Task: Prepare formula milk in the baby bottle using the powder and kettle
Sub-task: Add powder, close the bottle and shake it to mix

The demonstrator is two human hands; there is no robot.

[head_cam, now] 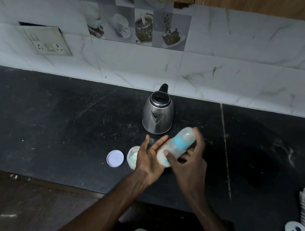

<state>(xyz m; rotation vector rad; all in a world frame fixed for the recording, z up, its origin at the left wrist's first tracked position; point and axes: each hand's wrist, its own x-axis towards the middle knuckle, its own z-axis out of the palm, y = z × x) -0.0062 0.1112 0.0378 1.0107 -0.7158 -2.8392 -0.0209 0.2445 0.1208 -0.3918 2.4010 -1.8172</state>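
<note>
Fingers [167, 155] of the right hand [190, 162] wrap the capped baby bottle [175, 146], tilted above the tabletop [45, 117] before the kettle [158, 114], while the left hand [149, 155] lies open-palmed against its base (seemingly to steady a mixing shake), powder jar [132, 156] and lid [115, 158] close by.

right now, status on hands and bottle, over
Right hand grip shut on baby bottle, tilted, cap on. Left hand open, flat against bottle. Kettle just behind; open powder jar beside left hand.
</note>
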